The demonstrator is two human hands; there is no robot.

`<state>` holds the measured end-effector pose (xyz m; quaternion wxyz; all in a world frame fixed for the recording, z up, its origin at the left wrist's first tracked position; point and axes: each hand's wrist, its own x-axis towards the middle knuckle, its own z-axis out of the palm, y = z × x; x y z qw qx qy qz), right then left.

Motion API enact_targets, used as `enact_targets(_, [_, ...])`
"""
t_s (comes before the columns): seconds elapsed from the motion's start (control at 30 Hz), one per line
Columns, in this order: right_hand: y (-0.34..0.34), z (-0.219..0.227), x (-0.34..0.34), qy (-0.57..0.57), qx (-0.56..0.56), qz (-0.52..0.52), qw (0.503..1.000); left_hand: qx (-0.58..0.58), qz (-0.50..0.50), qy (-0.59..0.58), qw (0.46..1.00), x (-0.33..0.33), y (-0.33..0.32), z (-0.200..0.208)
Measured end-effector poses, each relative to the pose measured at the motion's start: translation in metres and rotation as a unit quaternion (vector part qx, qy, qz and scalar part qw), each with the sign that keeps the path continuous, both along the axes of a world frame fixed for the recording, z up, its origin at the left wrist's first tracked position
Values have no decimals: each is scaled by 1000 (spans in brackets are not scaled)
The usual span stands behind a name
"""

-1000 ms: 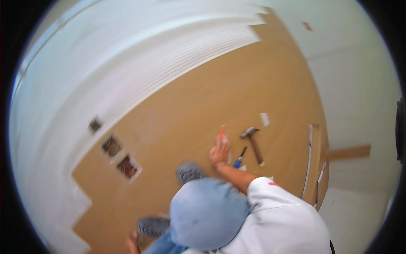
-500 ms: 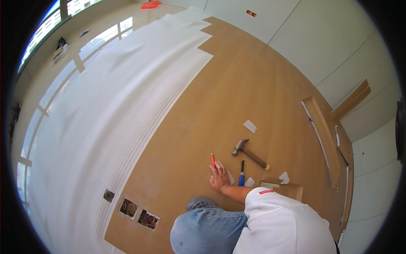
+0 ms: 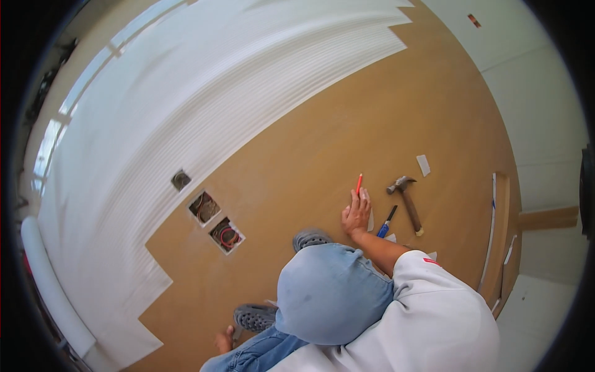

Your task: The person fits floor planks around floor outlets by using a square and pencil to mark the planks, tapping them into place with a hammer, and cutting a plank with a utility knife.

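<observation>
My right hand (image 3: 356, 214) rests low on the brown plank floor (image 3: 310, 161), fingers closed around a red pencil (image 3: 359, 182) that points away from me. Just right of it lie a blue utility knife (image 3: 384, 227) with a dark blade and a claw hammer (image 3: 409, 208) with a wooden handle. A white scrap (image 3: 423, 165) sits beyond the hammer; others lie close to the knife. Down at the lower left, my left hand (image 3: 224, 340) shows only in part beside my grey shoe (image 3: 255, 317). A small pale thing is next to its thumb, and its grip is unclear.
White ribbed underlay (image 3: 204, 118) covers the floor to the left, along the planks' stepped edge. Open wall-box holes with wires (image 3: 227, 235) break the floor. A white roll (image 3: 54, 285) lies far left; long cardboard pieces (image 3: 503, 223) lie by the right wall (image 3: 545, 180).
The view has swung left, so the floor and tools appear shifted right. My left hand and second shoe have come into view. My right hand still holds the pencil near the tools.
</observation>
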<state>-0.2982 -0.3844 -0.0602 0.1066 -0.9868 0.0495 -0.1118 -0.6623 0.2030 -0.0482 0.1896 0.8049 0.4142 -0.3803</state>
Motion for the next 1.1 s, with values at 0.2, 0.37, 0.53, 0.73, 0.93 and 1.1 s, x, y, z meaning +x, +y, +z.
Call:
enact_targets(0.2, [0, -13, -7, -11, -14, -11, 1000, 15, -29, -39, 999, 8, -17, 20])
enact_targets(0.37, [-8, -12, -7, -7, -19, -11, 1000, 68, 10, 37, 997, 15, -33, 20])
enact_targets(0.53, [6, -3, 7, -4, -14, 4, 1000, -7, -6, -37, 999, -19, -4, -8])
enact_targets(0.73, [2, -7, -2, 15, -22, 12, 1000, 46, -29, 55, 997, -31, 9, -40])
enact_targets(0.93, [11, -13, 0, -11, 58, -17, 998, 70, 21, 50, 996, -37, 7, -11])
enact_targets(1.1, [26, 8, 65, -14, 99, 40, 994, 78, 95, -17, 992, 43, -1, 20])
